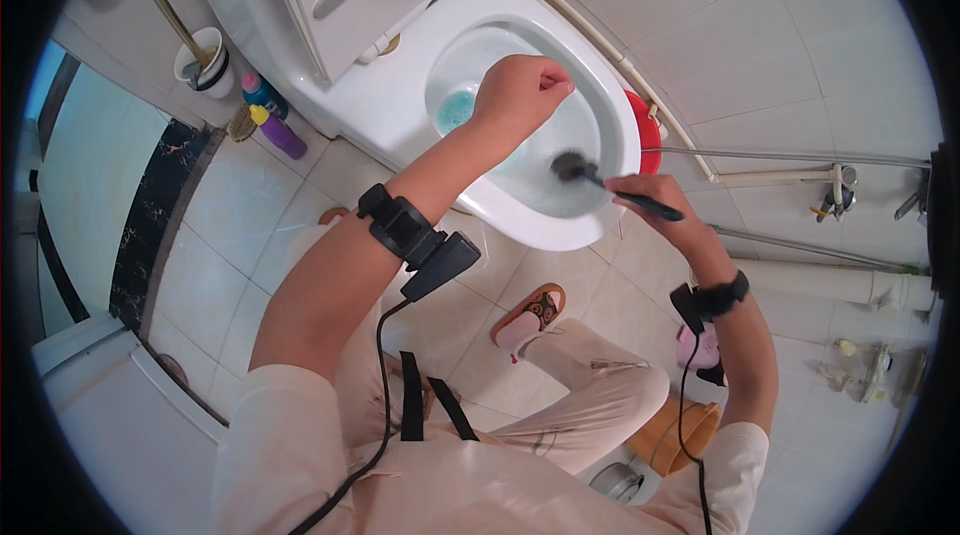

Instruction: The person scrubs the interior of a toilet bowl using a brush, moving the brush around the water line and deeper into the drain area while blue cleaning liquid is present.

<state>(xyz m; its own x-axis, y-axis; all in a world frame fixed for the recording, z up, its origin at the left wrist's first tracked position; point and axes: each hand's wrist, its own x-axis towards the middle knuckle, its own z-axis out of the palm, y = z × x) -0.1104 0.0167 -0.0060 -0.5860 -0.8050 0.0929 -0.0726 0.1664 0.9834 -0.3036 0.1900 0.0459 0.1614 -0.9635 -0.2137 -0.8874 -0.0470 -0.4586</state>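
A white toilet bowl (600, 225) stands in front of me with its lid (335, 30) and seat raised. Foamy turquoise liquid (456, 111) lies at the bottom of the bowl, toward its left side. My right hand (655, 203) is at the near right rim, its fingers wrapped round the black handle of a toilet brush (572, 168). The brush's dark bristle head rests against the inner wall of the bowl. Over the middle of the bowl hovers my left hand (522, 95), curled into a loose fist, with nothing visible in it.
At the left stand a purple bottle (278, 133), a blue bottle (262, 93) and a brush holder (205, 65). Behind the bowl's right side is a red basin (643, 130). Pipes and a tap (840, 193) run along the right wall. An orange-brown bucket (680, 435) sits beside my leg.
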